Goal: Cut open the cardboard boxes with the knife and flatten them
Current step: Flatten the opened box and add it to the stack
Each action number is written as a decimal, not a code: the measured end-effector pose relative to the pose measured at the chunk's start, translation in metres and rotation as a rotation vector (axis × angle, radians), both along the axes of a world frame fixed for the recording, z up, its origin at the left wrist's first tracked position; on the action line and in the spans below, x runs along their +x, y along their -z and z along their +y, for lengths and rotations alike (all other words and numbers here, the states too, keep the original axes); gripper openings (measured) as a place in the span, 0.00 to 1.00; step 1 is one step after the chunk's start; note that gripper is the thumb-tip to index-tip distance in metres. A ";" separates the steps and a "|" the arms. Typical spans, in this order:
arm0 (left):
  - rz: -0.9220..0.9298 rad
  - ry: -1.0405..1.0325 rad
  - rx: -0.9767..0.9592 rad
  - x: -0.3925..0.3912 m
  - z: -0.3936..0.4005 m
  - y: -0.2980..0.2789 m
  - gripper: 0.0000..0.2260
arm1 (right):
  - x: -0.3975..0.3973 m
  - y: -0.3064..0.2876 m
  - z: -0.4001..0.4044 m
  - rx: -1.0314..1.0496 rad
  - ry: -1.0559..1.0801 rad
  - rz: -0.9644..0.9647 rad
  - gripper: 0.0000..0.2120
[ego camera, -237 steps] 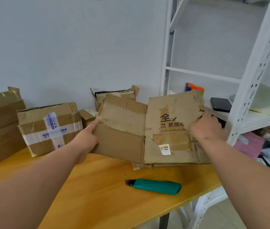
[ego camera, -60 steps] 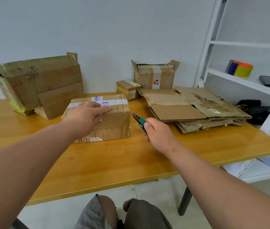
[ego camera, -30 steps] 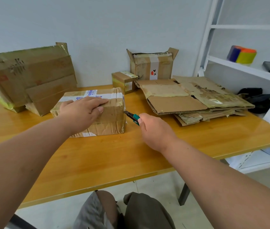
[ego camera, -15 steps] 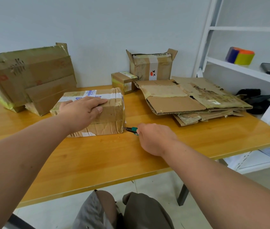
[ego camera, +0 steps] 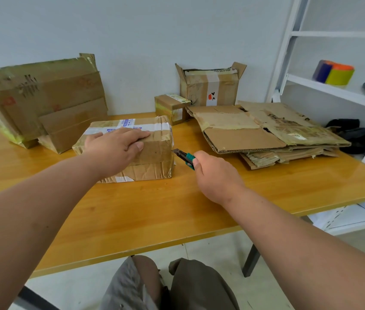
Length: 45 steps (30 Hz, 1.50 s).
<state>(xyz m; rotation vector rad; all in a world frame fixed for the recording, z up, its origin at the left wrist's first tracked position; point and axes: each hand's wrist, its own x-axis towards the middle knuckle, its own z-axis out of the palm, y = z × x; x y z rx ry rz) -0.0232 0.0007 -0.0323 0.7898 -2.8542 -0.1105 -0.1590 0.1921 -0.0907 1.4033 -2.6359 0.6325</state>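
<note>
Taped box (ego camera: 152, 148) sits mid tabletop (ego camera: 177, 209); left hand (ego camera: 116, 148) flat on top, fingers spread. Right hand (ego camera: 217, 175), just right of box, fist round knife (ego camera: 184, 157), tip aimed at box's right end, prob. not touching yet.

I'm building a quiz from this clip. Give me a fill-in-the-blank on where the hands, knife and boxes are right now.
1. The left hand lies flat on top of the ____ box.
2. The right hand grips a knife with a ____ handle.
3. The knife's tip points at the box's ____ side.
4. The flattened cardboard is piled to the ____ of that box.

Missing words: taped; green; right; right
</note>
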 end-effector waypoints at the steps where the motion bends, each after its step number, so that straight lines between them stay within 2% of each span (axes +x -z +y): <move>1: -0.002 -0.001 -0.005 0.000 0.000 0.000 0.18 | 0.000 0.000 0.000 0.010 -0.001 0.001 0.13; 14: -0.005 -0.001 -0.006 0.000 0.002 0.000 0.18 | 0.005 -0.001 0.000 0.085 0.044 -0.019 0.11; 21: 0.008 0.003 0.004 0.000 0.000 0.000 0.18 | 0.010 -0.001 -0.002 0.283 0.010 -0.004 0.08; 25: 0.009 0.005 -0.007 -0.001 -0.001 0.001 0.18 | 0.004 -0.004 0.000 0.236 0.031 -0.070 0.11; 36: 0.005 0.002 -0.028 -0.001 -0.003 0.004 0.18 | 0.000 0.005 0.002 0.051 0.081 0.005 0.13; 45: 0.005 0.003 -0.033 -0.002 -0.004 0.005 0.18 | 0.008 0.002 -0.001 0.113 0.053 0.034 0.12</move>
